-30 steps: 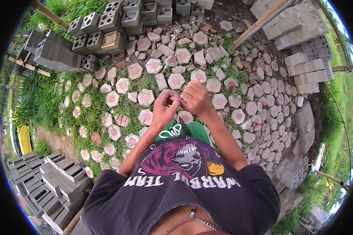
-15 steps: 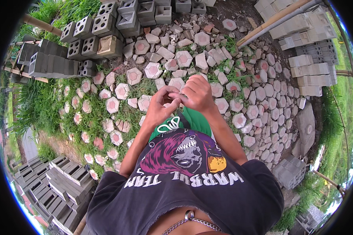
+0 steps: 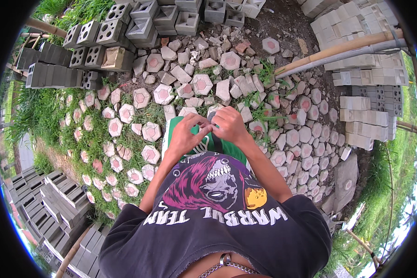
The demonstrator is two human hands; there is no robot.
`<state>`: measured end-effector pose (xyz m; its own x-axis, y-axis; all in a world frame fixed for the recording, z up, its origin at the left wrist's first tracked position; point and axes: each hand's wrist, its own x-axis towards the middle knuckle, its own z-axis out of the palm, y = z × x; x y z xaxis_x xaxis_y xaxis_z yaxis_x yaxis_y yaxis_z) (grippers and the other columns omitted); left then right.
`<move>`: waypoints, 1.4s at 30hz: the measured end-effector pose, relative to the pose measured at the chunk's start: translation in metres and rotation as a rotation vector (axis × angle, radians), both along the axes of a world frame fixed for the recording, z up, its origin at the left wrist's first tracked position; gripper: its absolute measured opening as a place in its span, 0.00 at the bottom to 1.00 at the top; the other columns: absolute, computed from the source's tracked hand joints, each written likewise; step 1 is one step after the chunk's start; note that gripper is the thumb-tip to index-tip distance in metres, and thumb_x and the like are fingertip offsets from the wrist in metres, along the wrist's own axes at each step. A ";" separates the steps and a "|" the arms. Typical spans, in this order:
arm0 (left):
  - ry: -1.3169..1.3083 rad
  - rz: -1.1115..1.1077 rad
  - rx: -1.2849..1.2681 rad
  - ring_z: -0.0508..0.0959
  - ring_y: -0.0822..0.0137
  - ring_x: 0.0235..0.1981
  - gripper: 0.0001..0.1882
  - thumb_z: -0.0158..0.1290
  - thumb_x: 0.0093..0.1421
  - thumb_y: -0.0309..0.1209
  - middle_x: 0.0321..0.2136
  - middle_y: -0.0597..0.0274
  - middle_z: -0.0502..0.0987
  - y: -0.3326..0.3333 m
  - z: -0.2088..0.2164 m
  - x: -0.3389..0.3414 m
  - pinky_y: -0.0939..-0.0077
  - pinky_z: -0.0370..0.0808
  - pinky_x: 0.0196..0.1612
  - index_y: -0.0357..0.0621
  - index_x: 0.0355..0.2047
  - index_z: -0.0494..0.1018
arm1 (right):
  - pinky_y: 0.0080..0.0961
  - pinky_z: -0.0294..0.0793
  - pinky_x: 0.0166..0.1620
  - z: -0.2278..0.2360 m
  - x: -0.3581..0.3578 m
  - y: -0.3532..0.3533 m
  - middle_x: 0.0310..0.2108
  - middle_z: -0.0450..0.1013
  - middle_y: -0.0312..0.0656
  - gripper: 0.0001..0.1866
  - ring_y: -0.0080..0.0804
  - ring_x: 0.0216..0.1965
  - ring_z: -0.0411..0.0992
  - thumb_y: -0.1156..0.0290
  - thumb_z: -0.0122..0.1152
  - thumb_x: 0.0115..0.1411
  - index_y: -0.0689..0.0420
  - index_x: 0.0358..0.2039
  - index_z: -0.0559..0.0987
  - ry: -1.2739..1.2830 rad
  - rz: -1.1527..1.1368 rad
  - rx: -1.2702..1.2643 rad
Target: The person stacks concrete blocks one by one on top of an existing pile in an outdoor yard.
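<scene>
Both my hands meet in front of my waist, over the green shorts (image 3: 176, 127) with their white drawstring (image 3: 201, 146). My left hand (image 3: 187, 132) is closed, its thumb and fingers pinched together close to the other hand. Curled into a loose fist, my right hand (image 3: 229, 124) touches the left fingertips. A small dark piece (image 3: 211, 116) shows at the right hand's fingers; its kind is too small to tell. Whatever lies between the fingers is mostly hidden.
Hexagonal paving stones (image 3: 202, 84) and rubble cover the grassy ground. Grey hollow blocks (image 3: 117, 28) stand stacked at the far left, more blocks (image 3: 366, 104) at the right. A bamboo pole (image 3: 338, 51) reaches in at the far right; concrete pieces (image 3: 62, 201) lie at the near left.
My hands have dropped slightly toward my waist and stay joined. The surroundings have shifted in the view, and more of the green shorts shows around my hands.
</scene>
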<state>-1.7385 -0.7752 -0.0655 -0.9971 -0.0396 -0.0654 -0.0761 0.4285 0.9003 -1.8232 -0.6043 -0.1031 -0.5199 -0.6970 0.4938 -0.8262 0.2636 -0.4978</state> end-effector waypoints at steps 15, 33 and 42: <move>-0.228 -0.036 -0.028 0.79 0.59 0.28 0.11 0.62 0.49 0.38 0.26 0.60 0.80 0.022 -0.014 -0.190 0.64 0.73 0.33 0.47 0.30 0.78 | 0.36 0.68 0.30 -0.003 -0.178 0.030 0.20 0.68 0.41 0.12 0.43 0.26 0.69 0.71 0.68 0.39 0.57 0.18 0.71 -0.071 -0.021 0.190; 0.108 0.328 0.093 0.76 0.52 0.33 0.11 0.58 0.53 0.38 0.29 0.54 0.75 -0.104 -0.024 -0.406 0.58 0.71 0.36 0.46 0.34 0.76 | 0.30 0.70 0.29 0.017 -0.452 -0.135 0.22 0.71 0.44 0.07 0.40 0.24 0.73 0.76 0.66 0.44 0.62 0.24 0.76 -0.193 0.176 0.372; -0.112 0.600 0.365 0.74 0.61 0.27 0.11 0.59 0.53 0.37 0.26 0.60 0.72 -0.090 -0.116 -0.454 0.65 0.70 0.32 0.43 0.29 0.72 | 0.34 0.72 0.30 -0.049 -0.532 -0.171 0.24 0.73 0.43 0.10 0.43 0.27 0.74 0.70 0.67 0.45 0.60 0.23 0.75 -0.320 0.433 0.744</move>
